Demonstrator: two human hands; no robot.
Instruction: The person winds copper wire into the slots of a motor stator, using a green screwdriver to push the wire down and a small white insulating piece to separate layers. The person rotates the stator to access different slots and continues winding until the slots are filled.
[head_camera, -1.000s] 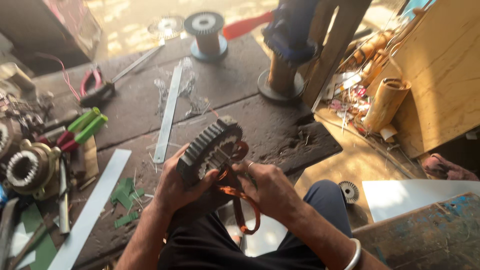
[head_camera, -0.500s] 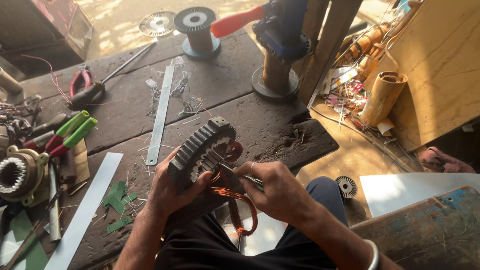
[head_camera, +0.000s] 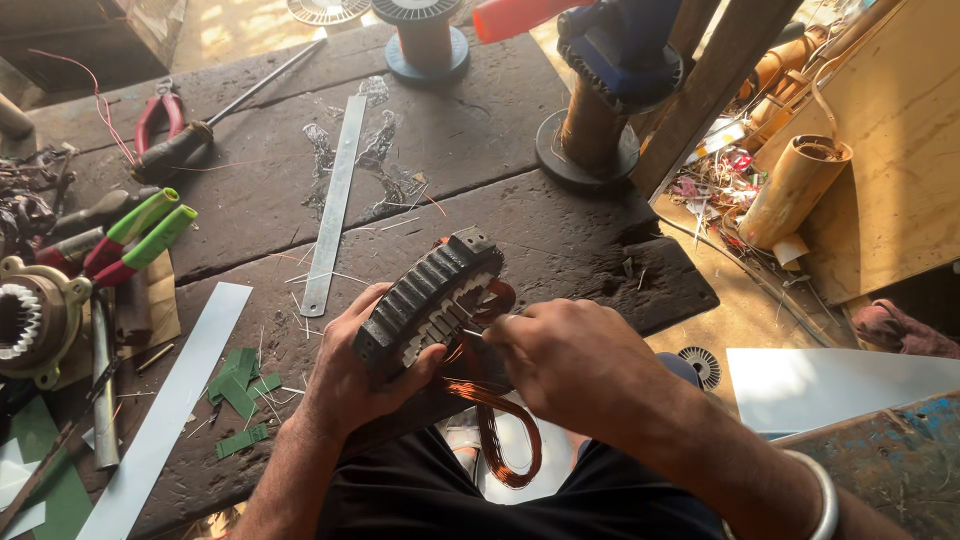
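At the far left edge of the dark wooden tabletop (head_camera: 520, 230) lies a round metal housing with a toothed bore (head_camera: 30, 318). Just above it rest pliers with green handles (head_camera: 140, 232), and farther back a pair with red handles (head_camera: 158, 112) beside a long screwdriver (head_camera: 235, 105). A white strip (head_camera: 170, 410) runs diagonally near the front edge, with green paper scraps (head_camera: 238, 378) next to it. A steel ruler (head_camera: 335, 200) lies lengthwise toward the middle.

The left hand (head_camera: 355, 375) is closed around the ribbed motor stator (head_camera: 425, 300), gripping it from below and the side and holding it tilted above the tabletop's front edge. The right hand (head_camera: 570, 365) is pinched shut at the stator's inner face, its fingertips touching the slots; whether they grip a wire or a small tool cannot be told. A loop of copper wire coil (head_camera: 500, 430) hangs from the stator over the person's lap.

Behind stand a wire spool (head_camera: 425, 35) and a blue device on a round base (head_camera: 610, 80). At the right lies a cardboard tube (head_camera: 795, 190).
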